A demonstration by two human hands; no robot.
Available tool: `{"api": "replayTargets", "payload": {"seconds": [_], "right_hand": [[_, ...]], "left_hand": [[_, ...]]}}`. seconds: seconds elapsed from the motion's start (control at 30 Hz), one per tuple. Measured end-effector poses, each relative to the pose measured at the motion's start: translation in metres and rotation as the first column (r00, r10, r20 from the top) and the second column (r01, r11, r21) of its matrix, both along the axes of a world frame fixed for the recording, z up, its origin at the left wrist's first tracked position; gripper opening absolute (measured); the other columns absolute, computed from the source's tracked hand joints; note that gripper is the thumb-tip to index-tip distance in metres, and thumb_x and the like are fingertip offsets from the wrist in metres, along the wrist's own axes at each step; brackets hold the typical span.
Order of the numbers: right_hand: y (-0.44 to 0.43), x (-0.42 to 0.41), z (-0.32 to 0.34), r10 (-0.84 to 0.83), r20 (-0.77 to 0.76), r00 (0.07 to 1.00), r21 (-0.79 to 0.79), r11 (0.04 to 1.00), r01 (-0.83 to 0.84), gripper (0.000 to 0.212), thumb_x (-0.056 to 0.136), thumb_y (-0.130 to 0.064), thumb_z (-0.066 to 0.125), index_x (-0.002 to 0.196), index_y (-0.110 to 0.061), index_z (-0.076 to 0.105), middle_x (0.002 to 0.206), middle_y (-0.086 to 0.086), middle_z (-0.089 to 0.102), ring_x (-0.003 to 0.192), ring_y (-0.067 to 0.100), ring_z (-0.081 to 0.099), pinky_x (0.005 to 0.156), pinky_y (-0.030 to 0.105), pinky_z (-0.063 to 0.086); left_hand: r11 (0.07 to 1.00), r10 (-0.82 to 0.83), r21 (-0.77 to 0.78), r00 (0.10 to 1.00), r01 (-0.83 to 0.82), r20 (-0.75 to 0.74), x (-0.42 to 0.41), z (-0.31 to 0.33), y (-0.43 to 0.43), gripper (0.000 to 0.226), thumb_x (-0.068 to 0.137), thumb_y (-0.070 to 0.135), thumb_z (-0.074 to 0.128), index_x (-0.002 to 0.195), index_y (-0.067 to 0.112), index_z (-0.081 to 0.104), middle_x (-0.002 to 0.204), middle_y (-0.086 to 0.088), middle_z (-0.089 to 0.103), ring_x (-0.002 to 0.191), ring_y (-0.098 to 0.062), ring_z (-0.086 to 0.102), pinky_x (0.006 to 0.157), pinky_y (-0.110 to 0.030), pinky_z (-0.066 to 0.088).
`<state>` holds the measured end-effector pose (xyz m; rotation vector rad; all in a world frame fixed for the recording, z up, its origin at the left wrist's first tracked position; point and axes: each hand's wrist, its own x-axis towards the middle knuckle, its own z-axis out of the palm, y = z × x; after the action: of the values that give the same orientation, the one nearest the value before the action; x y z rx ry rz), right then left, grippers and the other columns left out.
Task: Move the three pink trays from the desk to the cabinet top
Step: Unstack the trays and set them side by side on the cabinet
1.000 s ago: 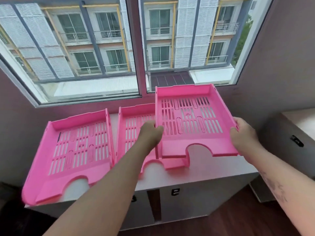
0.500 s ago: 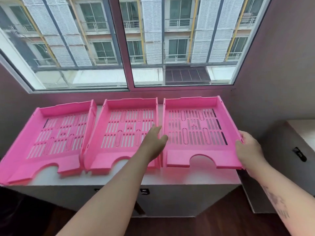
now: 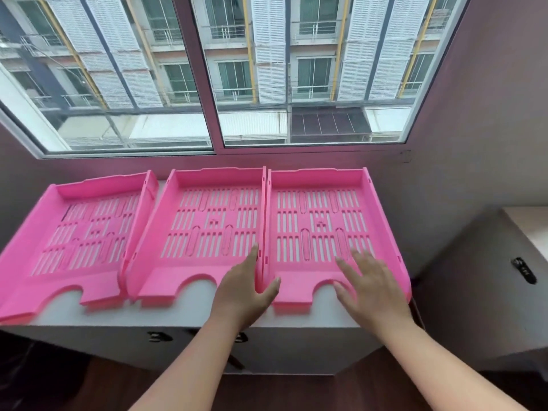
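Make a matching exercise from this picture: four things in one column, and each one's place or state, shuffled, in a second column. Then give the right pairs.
1. left tray
2. right tray
3. left hand
4. right hand

A. fingers spread over a tray's front edge
B. under the right hand
C. at the seam between two trays
D. set apart by a gap, angled

Pairs: 1-D, 2-B, 3-C, 4-A

left pink tray point(image 3: 74, 232): flat, angled, slotted base | middle pink tray point(image 3: 204, 229): flat, touching both neighbours | right pink tray point(image 3: 320, 215): flat | all in a row on white cabinet top point(image 3: 192, 315), notched fronts at near edge
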<state>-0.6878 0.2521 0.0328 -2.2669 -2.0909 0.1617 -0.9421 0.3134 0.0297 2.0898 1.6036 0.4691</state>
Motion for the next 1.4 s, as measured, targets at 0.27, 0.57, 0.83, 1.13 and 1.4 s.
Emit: {"api": "replayTargets", "payload": {"seconds": [0.27,0.57,0.83,1.13,1.4], "right_hand": [[0.021,0.002,-0.025,-0.061,0.01,0.998,-0.091,0.994,0.062,0.073,0.083,-0.073,0.01,0.15,-0.044,0.007,0.162,0.006,0.006,0.149,0.023,0.004,0.118,0.041,0.006],[0.045,0.0,-0.025,-0.08,0.019,0.997,-0.053,0.995,0.081,0.072,0.085,-0.072,0.014,0.15,-0.043,0.009,0.162,0.007,0.012,0.148,0.024,0.009,0.118,0.041,0.01],[0.055,-0.003,-0.025,-0.123,0.041,0.992,-0.035,0.992,0.125,0.075,0.081,-0.071,0.015,0.15,-0.041,0.013,0.161,0.008,0.016,0.148,0.025,0.013,0.118,0.042,0.014],[0.066,-0.029,0.007,-0.12,-0.115,0.986,-0.089,0.99,0.11,0.077,0.081,-0.063,0.024,0.151,-0.029,0.023,0.161,0.006,0.017,0.148,0.024,0.013,0.117,0.047,0.015],[0.085,-0.138,0.027,-0.052,-0.397,0.917,0.028,0.997,0.068,0.082,0.087,-0.058,0.048,0.151,-0.016,0.021,0.155,0.003,0.033,0.141,0.022,0.033,0.112,0.044,0.029]], "left_hand": [[0.994,-0.007,0.112,0.996,0.017,-0.087,-0.001,-0.007,0.01,0.087,0.084,0.073,0.032,0.154,0.025,0.016,0.134,0.001,0.058,0.123,-0.02,0.051,0.099,-0.041,0.044],[0.993,0.032,0.113,0.992,-0.018,-0.123,0.002,-0.007,0.039,0.087,0.082,0.078,0.023,0.152,0.027,0.02,0.09,0.006,0.052,0.093,-0.018,0.055,0.084,-0.039,0.053],[0.988,0.072,0.144,0.983,-0.047,-0.171,0.006,-0.009,0.048,0.092,0.079,0.082,0.01,0.15,0.027,0.031,0.085,0.007,0.049,0.083,-0.014,0.048,0.068,-0.029,0.044],[0.978,0.024,0.21,0.987,0.01,-0.158,-0.039,0.015,0.045,0.093,0.082,0.082,0.023,0.149,0.017,0.032,0.135,-0.004,0.058,0.124,-0.021,0.051,0.103,-0.042,0.038],[0.885,0.445,0.221,0.882,-0.409,-0.153,-0.166,0.017,0.049,0.083,0.081,0.058,0.049,0.148,0.017,0.024,0.153,-0.008,0.035,0.14,-0.031,0.028,0.112,-0.05,0.029]]}}
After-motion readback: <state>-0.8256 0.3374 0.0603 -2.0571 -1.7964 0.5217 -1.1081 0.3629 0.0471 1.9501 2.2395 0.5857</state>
